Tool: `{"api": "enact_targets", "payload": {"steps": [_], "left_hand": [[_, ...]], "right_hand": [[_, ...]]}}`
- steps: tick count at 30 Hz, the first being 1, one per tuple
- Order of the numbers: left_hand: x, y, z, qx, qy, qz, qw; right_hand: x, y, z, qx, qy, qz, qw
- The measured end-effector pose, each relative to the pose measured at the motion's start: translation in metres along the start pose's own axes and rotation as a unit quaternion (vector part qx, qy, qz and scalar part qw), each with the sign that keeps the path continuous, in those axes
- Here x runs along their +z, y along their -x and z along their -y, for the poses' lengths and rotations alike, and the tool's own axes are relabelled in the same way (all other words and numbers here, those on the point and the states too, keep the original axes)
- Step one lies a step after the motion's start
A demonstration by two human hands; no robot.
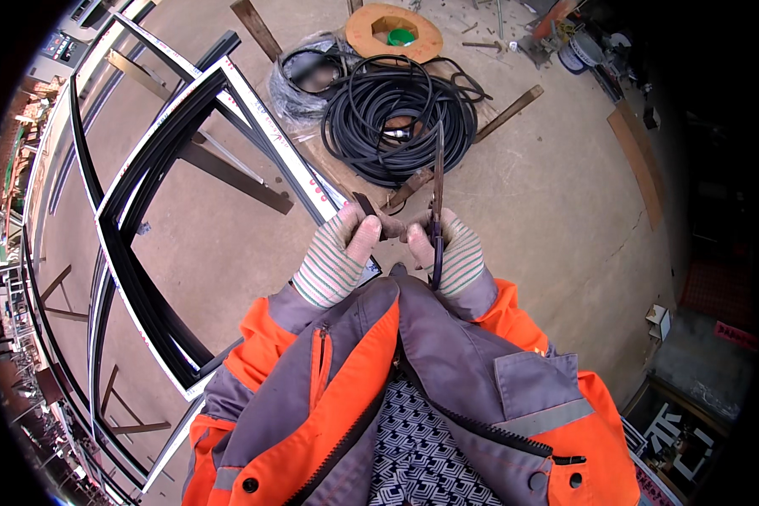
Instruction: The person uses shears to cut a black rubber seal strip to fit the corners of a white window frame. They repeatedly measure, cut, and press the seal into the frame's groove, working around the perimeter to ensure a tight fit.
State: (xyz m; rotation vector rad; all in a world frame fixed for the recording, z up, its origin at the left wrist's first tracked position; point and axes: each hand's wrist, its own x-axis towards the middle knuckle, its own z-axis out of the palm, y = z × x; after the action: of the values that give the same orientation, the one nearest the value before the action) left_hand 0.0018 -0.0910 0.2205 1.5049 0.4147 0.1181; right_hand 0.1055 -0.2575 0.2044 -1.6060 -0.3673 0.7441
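Observation:
Both my hands wear white knit gloves with green stripes and meet close together in front of my jacket. My left hand (pixel 337 255) is closed, with a short dark strip (pixel 365 205) pinched between thumb and fingers. In my right hand (pixel 457 253) is a pair of scissors (pixel 438 173), dark handles in the palm and long blades pointing away from me. The fingertips of the two hands almost touch. Just beyond them lies a big coil of black rubber strip or hose (pixel 354 135) on a wooden support; I cannot tell which.
Stacked black-and-white frames (pixel 253 114) stand on the left, one corner reaching near my left hand. Behind the coil are a plastic-wrapped roll (pixel 288 99) and an orange-brown disc (pixel 367 32) holding a green ring. Wooden bars (pixel 514 110) stick out around it. A bucket (pixel 575 55) sits among clutter, far right.

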Motion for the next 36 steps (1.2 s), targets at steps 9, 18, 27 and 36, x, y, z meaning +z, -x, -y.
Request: {"api": "enact_targets", "payload": {"steps": [9,18,27,36], "left_hand": [[-0.021,-0.009,-0.023,-0.037,-0.083,0.064,0.994],[-0.032,-0.023,-0.036,-0.044,-0.102,0.081,0.990],[-0.032,-0.030,-0.042,-0.056,-0.129,0.099,0.985],[-0.035,-0.034,-0.039,-0.064,-0.136,0.128,0.980]], "right_hand": [[-0.052,0.017,0.001,0.021,0.018,0.221,0.975],[-0.060,0.022,-0.015,-0.009,0.078,0.305,0.949],[-0.061,0.026,0.004,-0.025,0.124,0.309,0.943],[-0.065,0.023,0.012,0.009,0.118,0.327,0.937]]}}
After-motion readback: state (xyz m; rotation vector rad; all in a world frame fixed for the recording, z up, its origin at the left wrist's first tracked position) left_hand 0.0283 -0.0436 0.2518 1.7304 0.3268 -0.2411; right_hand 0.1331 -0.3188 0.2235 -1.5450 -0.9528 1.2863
